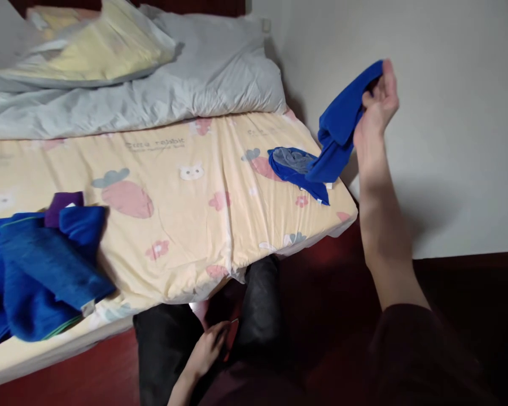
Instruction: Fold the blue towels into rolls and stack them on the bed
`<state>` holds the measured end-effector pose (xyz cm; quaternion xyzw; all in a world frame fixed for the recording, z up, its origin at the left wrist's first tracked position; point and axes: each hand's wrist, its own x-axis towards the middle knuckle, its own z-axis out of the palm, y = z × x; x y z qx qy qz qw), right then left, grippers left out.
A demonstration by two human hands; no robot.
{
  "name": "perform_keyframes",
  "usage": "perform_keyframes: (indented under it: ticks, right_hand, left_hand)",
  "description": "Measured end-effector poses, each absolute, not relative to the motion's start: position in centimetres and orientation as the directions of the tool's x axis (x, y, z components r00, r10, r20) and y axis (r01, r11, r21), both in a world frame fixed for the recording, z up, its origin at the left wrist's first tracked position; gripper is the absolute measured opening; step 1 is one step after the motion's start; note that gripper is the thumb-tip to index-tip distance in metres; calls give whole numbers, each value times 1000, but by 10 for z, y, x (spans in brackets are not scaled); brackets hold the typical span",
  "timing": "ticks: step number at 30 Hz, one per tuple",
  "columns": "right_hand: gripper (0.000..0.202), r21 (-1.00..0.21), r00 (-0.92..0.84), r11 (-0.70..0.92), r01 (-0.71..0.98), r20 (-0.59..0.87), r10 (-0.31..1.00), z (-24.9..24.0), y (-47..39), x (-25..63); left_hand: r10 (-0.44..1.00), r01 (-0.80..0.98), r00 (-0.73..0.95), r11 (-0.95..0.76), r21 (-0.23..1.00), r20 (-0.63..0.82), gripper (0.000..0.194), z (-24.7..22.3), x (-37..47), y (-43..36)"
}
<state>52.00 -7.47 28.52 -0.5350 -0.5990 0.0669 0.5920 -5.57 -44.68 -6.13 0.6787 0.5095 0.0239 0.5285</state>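
Our right hand (376, 107) at two o'clock pinches a blue garment (334, 141) trailing onto the bed (195, 225); our left hand (209, 347) rests loosely curled at six.

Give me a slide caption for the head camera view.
Right hand lifts a blue cloth off the bed's corner; left hand rests low.

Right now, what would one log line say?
right hand: grips blue cloth, lifted off bed | left hand: low by legs | blue towels: piled on bed
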Motion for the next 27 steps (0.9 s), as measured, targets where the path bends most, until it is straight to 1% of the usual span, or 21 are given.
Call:
perform_keyframes:
  ticks: [3,5,8,9,11,12,14,17,19,21,23,25,27]
  right_hand:
    - [38,-557,184,442,703,743,644,344,-133,471]
    - [34,-441,120,444,780,801,586,372,-171,431]
    - [23,-267,37,427,864,879,476,399,-216,370]
    - [18,-219,-3,417,882,882,470,404,-227,352]
    - [13,-159,-91,420,893,852,515,407,-245,316]
    - [15,-149,-133,441,885,827,546,405,-252,300]
    - [19,-170,-193,517,839,795,575,400,-266,267]
    - [17,-279,-271,639,717,733,624,392,-286,217]
    - [13,-386,-345,677,626,642,685,386,-303,182]
    - [12,-484,-436,683,547,531,726,373,-322,147]
    - [14,-520,-535,697,493,450,715,353,-343,113]
    - [18,-471,-642,755,456,413,646,325,-366,82]
    - [20,-378,-729,831,409,412,546,296,-388,57]
  left_hand:
    - [762,603,529,-27,798,-374,49,-41,-49,-451]
    - [798,545,539,-86,834,-270,46,-13,-44,-453]
    - [832,457,545,-196,868,-99,41,47,-40,-452]
    - [838,428,545,-238,872,-38,39,71,-41,-451]
    - [863,385,498,-312,869,89,34,120,-47,-450]
    - [873,373,461,-352,859,158,31,143,-53,-451]
    - [870,355,369,-458,815,328,26,186,-65,-458]
    - [796,380,208,-601,703,568,29,231,-85,-479]
    - [738,436,98,-635,638,667,36,246,-93,-496]
    - [701,503,16,-622,600,713,44,252,-97,-508]
    - [706,557,-18,-581,593,708,53,251,-96,-514]
    - [734,605,-41,-521,602,678,56,245,-94,-514]
    - [721,686,-102,-448,573,685,51,234,-94,-512]
